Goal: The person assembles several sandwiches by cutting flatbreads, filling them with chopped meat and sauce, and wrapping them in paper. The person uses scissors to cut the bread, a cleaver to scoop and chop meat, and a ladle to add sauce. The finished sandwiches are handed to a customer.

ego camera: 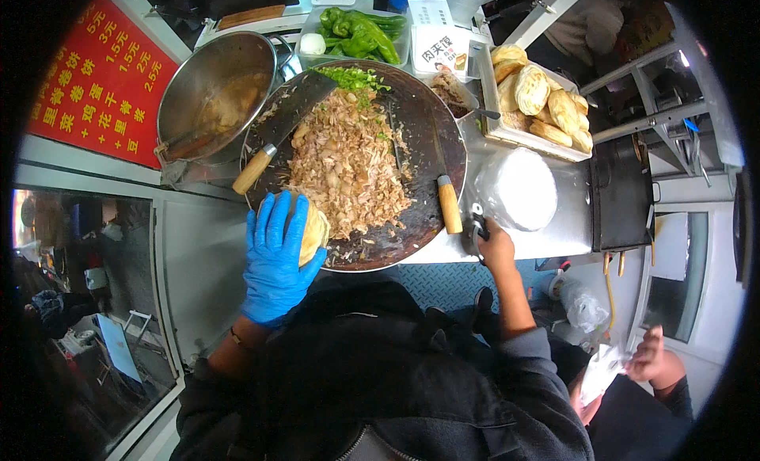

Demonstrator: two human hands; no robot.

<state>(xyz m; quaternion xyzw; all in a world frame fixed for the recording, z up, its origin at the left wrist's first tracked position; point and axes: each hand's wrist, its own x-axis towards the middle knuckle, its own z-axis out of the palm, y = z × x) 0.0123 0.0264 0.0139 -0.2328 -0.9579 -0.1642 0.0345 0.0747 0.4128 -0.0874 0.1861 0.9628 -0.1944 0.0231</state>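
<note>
My left hand (276, 250), in a blue glove, grips a round flatbread bun (313, 232) at the near-left edge of the round chopping board (380, 250). Beside the bun lies a heap of chopped meat (350, 164), with chopped green pepper (356, 79) at its far end. A cleaver (291, 121) with a wooden handle rests left of the meat. On the board's right lies a knife (449, 199), its wooden handle towards me. My bare right hand (499, 247) is closed around a black-handled tool (478, 230) just off the board; its kind is unclear.
A metal pot (217, 95) stands back left. Behind the board are a tub of green peppers (362, 36) and a dish of dark food with a spoon (454, 95). Right are a crate of buns (543, 101) and a plastic-wrapped white stack (516, 189). Another person's hands (647, 357) hold a white paper bag (601, 372).
</note>
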